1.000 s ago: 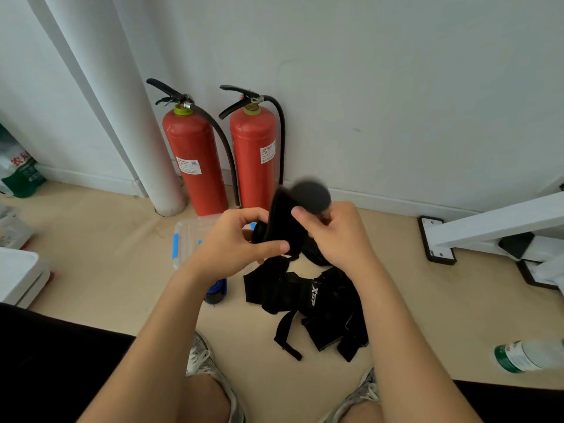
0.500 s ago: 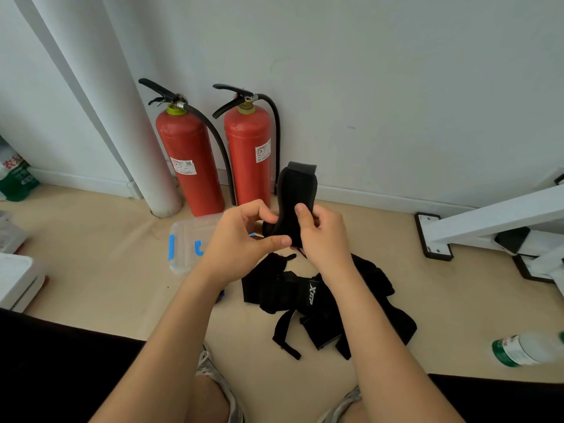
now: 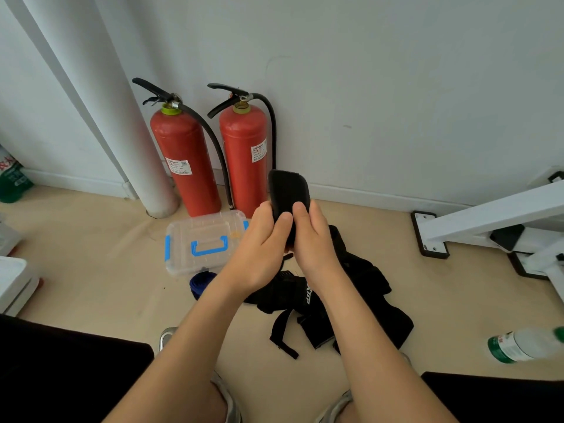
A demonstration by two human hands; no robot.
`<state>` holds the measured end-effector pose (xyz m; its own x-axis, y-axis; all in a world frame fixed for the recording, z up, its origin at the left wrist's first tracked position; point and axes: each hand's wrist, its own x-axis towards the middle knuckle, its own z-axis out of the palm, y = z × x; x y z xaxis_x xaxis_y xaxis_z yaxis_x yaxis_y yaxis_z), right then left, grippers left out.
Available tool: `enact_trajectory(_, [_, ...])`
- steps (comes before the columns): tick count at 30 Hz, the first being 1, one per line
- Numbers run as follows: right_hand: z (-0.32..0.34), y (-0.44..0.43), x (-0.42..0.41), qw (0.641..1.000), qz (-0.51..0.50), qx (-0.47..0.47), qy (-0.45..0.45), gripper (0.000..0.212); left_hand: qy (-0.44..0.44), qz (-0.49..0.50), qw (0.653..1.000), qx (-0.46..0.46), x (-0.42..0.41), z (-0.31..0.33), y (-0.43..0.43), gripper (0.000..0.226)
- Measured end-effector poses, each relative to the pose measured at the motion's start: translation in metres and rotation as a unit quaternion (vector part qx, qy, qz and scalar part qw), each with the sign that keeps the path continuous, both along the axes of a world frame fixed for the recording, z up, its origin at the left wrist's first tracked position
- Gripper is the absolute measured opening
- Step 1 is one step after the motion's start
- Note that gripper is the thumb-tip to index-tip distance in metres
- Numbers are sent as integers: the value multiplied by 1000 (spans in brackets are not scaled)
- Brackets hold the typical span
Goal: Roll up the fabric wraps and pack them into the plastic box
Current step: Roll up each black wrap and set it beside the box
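Observation:
A black fabric wrap stands upright between my hands, its free end sticking up above my fingers. My left hand and my right hand both pinch its lower part with thumbs on the near face. Below them a heap of black wraps lies loose on the floor. A clear plastic box with blue handle and latches sits closed on the floor left of my hands. A blue rolled wrap lies at the box's near edge, partly hidden by my left forearm.
Two red fire extinguishers stand against the wall beside a white pipe. A white metal frame reaches in from the right. A plastic bottle lies at lower right. My knees and shoes fill the bottom.
My hands have closed together on the wrap and shifted slightly right. The wrap's top end stands shorter above my fingers than before. More of the plastic box shows.

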<state>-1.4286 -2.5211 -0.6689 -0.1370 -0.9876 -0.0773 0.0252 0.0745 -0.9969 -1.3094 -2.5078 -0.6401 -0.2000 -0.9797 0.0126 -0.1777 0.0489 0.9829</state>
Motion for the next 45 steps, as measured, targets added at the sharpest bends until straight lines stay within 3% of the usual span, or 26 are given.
enact_trajectory(3, [-3, 2, 7, 998, -26, 22, -46, 30, -22, 5, 1000, -19, -2, 0, 0, 24])
enact_trajectory(7, [-4, 2, 10, 993, -116, 6, 10, 23, -61, 15, 998, -27, -5, -10, -2, 26])
enact_trajectory(13, [-7, 3, 10, 984, -176, 28, -6, 18, -210, 1, 975, -76, -11, -18, -6, 22])
enact_trajectory(14, [-6, 2, 8, 985, -170, 16, 6, 17, -190, 8, 979, -79, -11, -16, -6, 20])
enact_trajectory(17, [5, -2, 0, 992, -125, -26, 9, 14, -19, 27, 999, -15, -12, -4, -6, 9])
enact_trajectory(19, [13, -5, -4, 993, -108, -35, 10, 13, 26, 48, 998, 10, -14, 2, -8, 8])
enact_trajectory(22, [20, -6, -8, 997, -72, -3, -7, 15, 21, 73, 997, -33, -19, 5, -10, 13])
enact_trajectory(25, [21, -6, -20, 998, -12, 46, -28, 15, 9, 54, 997, -52, -19, 3, -10, 35])
enact_trajectory(28, [21, -3, -31, 1000, 5, 21, 14, 19, -10, 43, 997, -57, -16, 0, -12, 42])
enact_trajectory(32, [18, 0, -33, 999, -3, -21, 41, 23, -26, 21, 999, -35, -16, 3, -18, 14])
enact_trajectory(34, [15, 1, -34, 998, -2, -22, 51, 24, -62, 11, 998, -8, -14, 2, -24, 21])
enact_trajectory(38, [12, 3, -33, 999, 21, -21, 19, 23, -119, -10, 993, -6, -8, -2, -26, 8])
enact_trajectory(41, [7, 1, -32, 998, -19, -36, 39, 20, -135, -44, 990, -15, -4, -4, -26, 4])
enact_trajectory(45, [-2, -5, -34, 995, -52, -39, 82, 15, -119, -60, 990, -42, 2, -6, -25, 34])
